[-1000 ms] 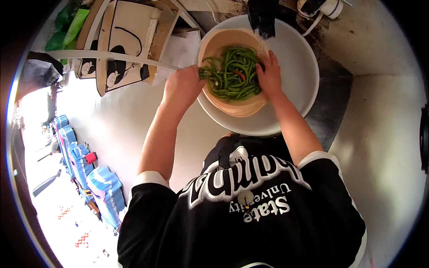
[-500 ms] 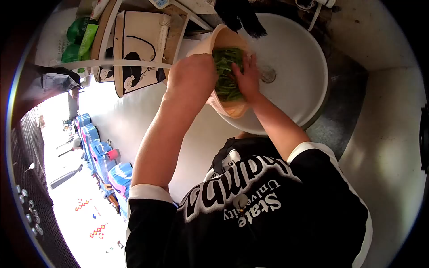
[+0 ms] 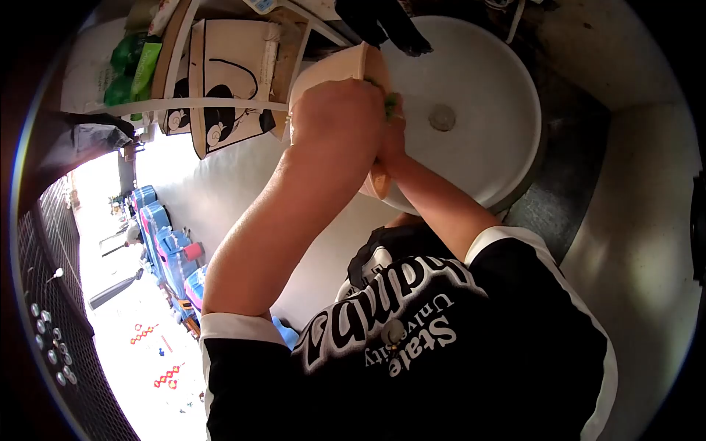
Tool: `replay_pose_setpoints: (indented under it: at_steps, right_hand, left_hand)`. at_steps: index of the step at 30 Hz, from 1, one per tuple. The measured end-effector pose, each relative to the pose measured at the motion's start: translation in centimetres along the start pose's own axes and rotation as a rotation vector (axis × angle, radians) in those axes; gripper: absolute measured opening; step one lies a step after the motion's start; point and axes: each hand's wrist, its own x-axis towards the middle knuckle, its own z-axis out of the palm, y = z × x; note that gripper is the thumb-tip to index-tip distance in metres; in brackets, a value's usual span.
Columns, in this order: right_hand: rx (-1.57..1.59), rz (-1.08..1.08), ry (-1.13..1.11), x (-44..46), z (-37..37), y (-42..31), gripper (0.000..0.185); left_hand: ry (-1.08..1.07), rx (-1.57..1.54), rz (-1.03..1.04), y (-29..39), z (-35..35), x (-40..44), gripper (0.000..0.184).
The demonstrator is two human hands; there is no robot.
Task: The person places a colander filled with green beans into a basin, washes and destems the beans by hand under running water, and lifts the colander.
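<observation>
A peach-coloured plastic basket [image 3: 331, 67] is tipped steeply on its side, its mouth turned right over the round white washbasin [image 3: 485, 95]. My left hand [image 3: 338, 110] is closed on the basket's upper side, its fingertips out of sight. Only a little of the green leafy vegetables [image 3: 391, 103] shows at the basket's mouth. Against them, at the mouth, lies my right hand [image 3: 393, 138]. My left hand and the basket hide most of its fingers, so their pose is unclear.
A dark tap [image 3: 386, 26] juts over the basin, whose drain [image 3: 442, 117] is visible. On the left stands a white-framed shelf [image 3: 213, 104] with a paper bag [image 3: 228, 66] and green packets [image 3: 145, 71]. Blue covered seats [image 3: 165, 235] are farther off, lower left.
The basket has tipped further, hiding most of the greens that showed before. My left hand has turned over with it, and my right hand has shifted left, mostly behind it.
</observation>
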Motion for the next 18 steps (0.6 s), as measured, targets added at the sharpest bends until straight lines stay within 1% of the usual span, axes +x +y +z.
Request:
replay_pose_setpoints:
  at_steps: [1,3,4,5,7,8,9,10,11,13,16,18]
  right_hand:
    - [-0.006,0.018,-0.028,0.2,1.4,2.4,0.073]
    - [-0.030,0.066,-0.033,-0.4,1.2,1.4,0.074]
    - [-0.047,0.094,-0.011,-1.5,-0.8,-3.1,0.074]
    - [-0.065,0.120,0.008,-2.2,-2.0,-5.9,0.075]
    - [-0.107,0.150,-0.042,-2.6,-2.0,-6.3,0.074]
    - [-0.128,0.165,-0.068,-2.8,-2.1,-6.6,0.074]
    - [0.093,0.244,-0.094,-2.9,-2.4,-7.2,0.073]
    - [0.193,0.280,-0.117,-2.8,-2.5,-7.3,0.071]
    - [0.252,0.289,-0.121,-2.6,-2.7,-7.1,0.069]
    - [0.276,0.283,-0.118,-2.2,-3.2,-6.8,0.066]
    - [0.272,0.283,-0.104,-1.7,-4.1,-5.6,0.061]
    - [0.272,0.286,-0.094,-1.2,-4.6,-5.1,0.058]
  left_hand:
    - [0.005,-0.014,0.009,0.1,-0.2,0.0,0.008]
    - [-0.046,-0.024,-0.008,0.7,-0.9,-0.1,0.009]
    - [-0.070,-0.029,-0.018,1.0,-1.1,-0.1,0.009]
    - [-0.095,-0.006,-0.008,1.2,-1.0,0.0,0.011]
    - [-0.146,0.038,0.007,1.5,-0.7,0.1,0.015]
    - [-0.102,-0.008,0.003,1.6,-0.5,-0.1,0.013]
    - [-0.057,-0.054,-0.002,1.8,-0.3,-0.3,0.012]
    - [-0.015,-0.101,-0.006,1.9,0.0,-0.6,0.011]
    - [-0.035,-0.106,-0.009,2.2,-0.1,-0.6,0.010]
    - [-0.073,-0.120,-0.022,2.9,-0.3,-0.6,0.010]
    - [-0.076,-0.067,0.103,3.6,0.2,-0.8,0.011]
    - [0.125,-0.089,0.030,5.1,1.3,-1.2,0.013]
